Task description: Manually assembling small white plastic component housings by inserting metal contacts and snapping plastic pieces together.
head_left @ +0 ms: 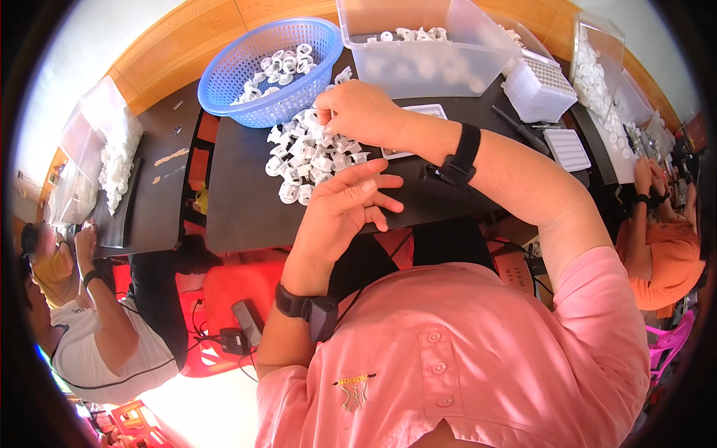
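A heap of small white plastic parts (302,160) lies on the dark table in front of me. My right hand (364,113) reaches across to the far side of this heap, thumb and fingers curled into a pinch. What sits between those fingertips is too small and too covered to make out. Nearer to me, my left hand (345,205) hovers at the heap's close right edge, palm turned up, fingers apart, with nothing in it. Partly hidden beneath my right wrist is a shallow white tray (429,111).
Behind the heap stands a blue perforated basket (258,110) holding more white parts. A clear plastic bin (426,71) is beside it. Stacked white trays (539,89), a dark pen-like tool (520,127) and a single white tray (567,149) lie to the right. Other people work at both sides.
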Tool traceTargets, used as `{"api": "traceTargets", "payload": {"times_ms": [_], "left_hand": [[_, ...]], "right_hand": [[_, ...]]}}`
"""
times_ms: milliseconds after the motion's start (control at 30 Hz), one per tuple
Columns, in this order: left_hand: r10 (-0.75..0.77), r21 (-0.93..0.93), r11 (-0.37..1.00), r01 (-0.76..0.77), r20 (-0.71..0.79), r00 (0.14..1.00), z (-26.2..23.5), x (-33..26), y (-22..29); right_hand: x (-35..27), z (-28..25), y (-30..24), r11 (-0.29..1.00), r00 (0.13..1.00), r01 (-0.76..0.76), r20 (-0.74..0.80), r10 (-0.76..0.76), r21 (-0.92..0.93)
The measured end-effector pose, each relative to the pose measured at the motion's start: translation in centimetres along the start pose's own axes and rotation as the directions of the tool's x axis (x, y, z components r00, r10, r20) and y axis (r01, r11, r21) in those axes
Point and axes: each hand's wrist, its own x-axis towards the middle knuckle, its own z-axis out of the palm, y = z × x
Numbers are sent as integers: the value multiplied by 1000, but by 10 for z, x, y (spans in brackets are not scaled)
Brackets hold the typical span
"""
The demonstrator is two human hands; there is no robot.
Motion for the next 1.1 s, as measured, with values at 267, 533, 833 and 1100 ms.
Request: {"api": "traceTargets", "payload": {"times_ms": [267, 533, 833, 1100], "left_hand": [[-44, -29, 998, 47, 73, 996, -18, 11, 9], [-95, 0, 995, 96, 129, 987, -12, 10, 13], [-87, -60, 994, 94, 115, 990, -14, 8, 13], [-66, -129, 988, 82, 128, 990, -25, 14, 10]], "right_hand": [[-40, -40, -6, 996, 991, -14, -131, 25, 85], [-18, -21, -16, 995, 989, 91, -115, -96, -50], [15, 9, -23, 980, 986, 46, 165, -14, -195], [-20, -28, -20, 997, 1000, 5, 12, -6, 82]]}}
